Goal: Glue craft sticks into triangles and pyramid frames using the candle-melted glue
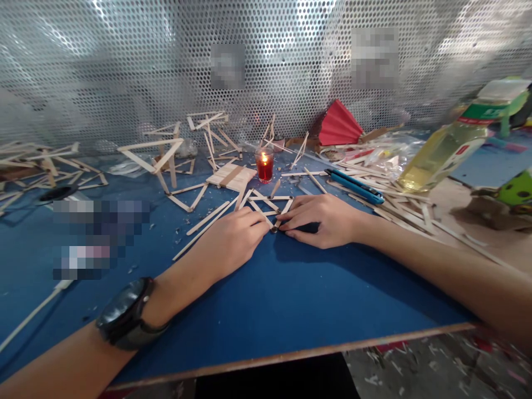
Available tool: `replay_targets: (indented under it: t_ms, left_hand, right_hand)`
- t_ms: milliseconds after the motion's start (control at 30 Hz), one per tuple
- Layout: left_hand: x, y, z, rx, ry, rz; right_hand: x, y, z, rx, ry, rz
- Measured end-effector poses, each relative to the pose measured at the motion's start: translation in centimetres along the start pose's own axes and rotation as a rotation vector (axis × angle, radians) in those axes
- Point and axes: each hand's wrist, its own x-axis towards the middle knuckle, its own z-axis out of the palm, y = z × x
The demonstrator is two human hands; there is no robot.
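Note:
Both of my hands rest on the blue table (257,299) and meet at the near corner of a flat frame of wooden sticks (268,205). My left hand (233,238), with a black watch (127,318) on its wrist, has its fingers curled and pinched on the stick ends at that corner. My right hand (322,219) lies knuckles up, its fingertips pressed together on the same joint. Whatever sits between the fingertips is too small to make out.
A lit red candle in a glass (265,164) stands just behind the frame. A blue utility knife (355,185), loose sticks (399,213), a tilted yellow bottle (440,155) and a red paper fan (338,124) lie to the right. Glued stick structures (160,155) stand back left before a perforated metal wall.

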Motion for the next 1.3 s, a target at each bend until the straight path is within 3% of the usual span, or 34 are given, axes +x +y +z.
replay_targets:
  t_ms: [867, 1300]
  left_hand:
    - [0.5, 1.1, -1.3, 0.169, -0.202, 0.012]
    - [0.6, 1.1, -1.3, 0.172, -0.188, 0.011]
  right_hand:
    - [0.1, 0.0, 0.0, 0.0, -0.003, -0.038]
    - [0.1, 0.2, 0.1, 0.023, 0.016, -0.052]
